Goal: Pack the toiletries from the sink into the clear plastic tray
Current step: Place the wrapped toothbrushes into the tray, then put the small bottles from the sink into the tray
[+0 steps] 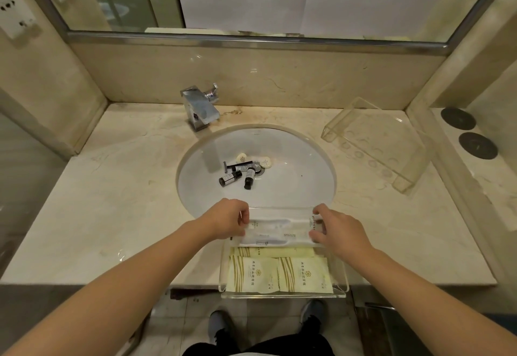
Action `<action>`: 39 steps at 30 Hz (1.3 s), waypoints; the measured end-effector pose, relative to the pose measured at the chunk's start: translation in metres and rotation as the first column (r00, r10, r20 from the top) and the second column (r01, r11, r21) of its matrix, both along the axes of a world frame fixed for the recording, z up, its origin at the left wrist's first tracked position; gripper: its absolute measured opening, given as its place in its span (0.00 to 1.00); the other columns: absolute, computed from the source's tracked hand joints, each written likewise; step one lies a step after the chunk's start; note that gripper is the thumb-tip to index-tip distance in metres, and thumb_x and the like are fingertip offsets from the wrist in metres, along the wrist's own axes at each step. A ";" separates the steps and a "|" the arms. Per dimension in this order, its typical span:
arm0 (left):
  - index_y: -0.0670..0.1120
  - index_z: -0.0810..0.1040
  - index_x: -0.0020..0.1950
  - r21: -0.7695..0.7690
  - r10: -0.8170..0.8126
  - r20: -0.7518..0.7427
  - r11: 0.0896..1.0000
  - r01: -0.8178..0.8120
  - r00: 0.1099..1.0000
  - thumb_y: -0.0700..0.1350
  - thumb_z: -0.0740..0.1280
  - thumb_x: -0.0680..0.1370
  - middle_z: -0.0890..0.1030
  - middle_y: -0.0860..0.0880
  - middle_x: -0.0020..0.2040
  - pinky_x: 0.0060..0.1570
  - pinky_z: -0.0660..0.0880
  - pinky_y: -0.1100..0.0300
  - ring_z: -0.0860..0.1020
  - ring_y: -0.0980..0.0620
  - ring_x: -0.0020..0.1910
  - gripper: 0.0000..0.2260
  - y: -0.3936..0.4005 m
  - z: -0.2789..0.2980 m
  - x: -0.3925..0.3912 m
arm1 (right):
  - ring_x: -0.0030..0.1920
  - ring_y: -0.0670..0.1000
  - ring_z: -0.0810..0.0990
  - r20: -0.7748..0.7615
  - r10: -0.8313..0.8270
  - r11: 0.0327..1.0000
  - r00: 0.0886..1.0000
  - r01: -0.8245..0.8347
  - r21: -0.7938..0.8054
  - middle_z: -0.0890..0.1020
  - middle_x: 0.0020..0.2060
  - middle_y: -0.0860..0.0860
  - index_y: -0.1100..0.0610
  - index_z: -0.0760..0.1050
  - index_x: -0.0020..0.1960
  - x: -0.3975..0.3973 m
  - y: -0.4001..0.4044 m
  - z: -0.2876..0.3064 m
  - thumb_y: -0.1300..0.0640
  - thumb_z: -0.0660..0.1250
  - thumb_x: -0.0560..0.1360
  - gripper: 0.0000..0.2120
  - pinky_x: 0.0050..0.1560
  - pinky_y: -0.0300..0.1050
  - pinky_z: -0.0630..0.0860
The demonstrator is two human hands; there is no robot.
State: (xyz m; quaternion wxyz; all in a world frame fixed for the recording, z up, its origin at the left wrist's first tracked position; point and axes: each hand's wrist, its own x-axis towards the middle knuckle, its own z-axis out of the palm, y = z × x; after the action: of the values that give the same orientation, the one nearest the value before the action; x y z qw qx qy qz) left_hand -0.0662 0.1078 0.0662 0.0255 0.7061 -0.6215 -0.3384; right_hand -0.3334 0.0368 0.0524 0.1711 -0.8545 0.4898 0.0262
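Your left hand (pixel 228 220) and right hand (pixel 340 229) both pinch the ends of a bundle of white sachets (pixel 279 228), the left fingers curled over its left end and the right fingers closed on its right end, so the bundle spans straight between your two hands. You hold it over the far edge of the clear plastic tray (pixel 282 295), which sits on the front lip of the marble counter (pixel 117 187), just nearer to you than your hands. Inside the tray, directly below your wrists, lie two pale yellow packets (pixel 277 274) side by side, with a longer yellow packet (pixel 279 252) tucked behind them, close against the white bundle. Beyond your hands, in the bowl of the sink (pixel 293 187), the rest of the toiletries lie near the drain: three small dark bottles (pixel 240 175), a black razor (pixel 236 165) and two small white soaps (pixel 253 159), all well apart from your fingers. A second clear acrylic holder (pixel 375 143) rests on the counter to your right, and the faucet (pixel 200 108) stands behind the sink.
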 end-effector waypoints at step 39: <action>0.49 0.66 0.38 0.015 0.029 0.275 0.999 -0.034 0.961 0.65 0.74 0.63 0.71 0.52 0.41 0.35 0.67 0.58 0.71 0.51 0.38 0.24 -0.001 -0.016 0.015 | 0.32 0.49 0.72 -0.037 0.324 0.921 0.945 -0.324 -0.216 0.77 0.29 0.44 0.50 0.70 0.36 0.030 0.004 -0.015 0.48 0.65 0.71 0.09 0.40 0.44 0.67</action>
State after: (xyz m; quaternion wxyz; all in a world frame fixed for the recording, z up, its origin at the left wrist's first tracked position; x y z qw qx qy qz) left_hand -0.0509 0.1067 0.0502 -0.0624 0.7563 -0.6044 -0.2426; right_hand -0.3033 0.0409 0.0378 0.0692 -0.9373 0.3415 0.0000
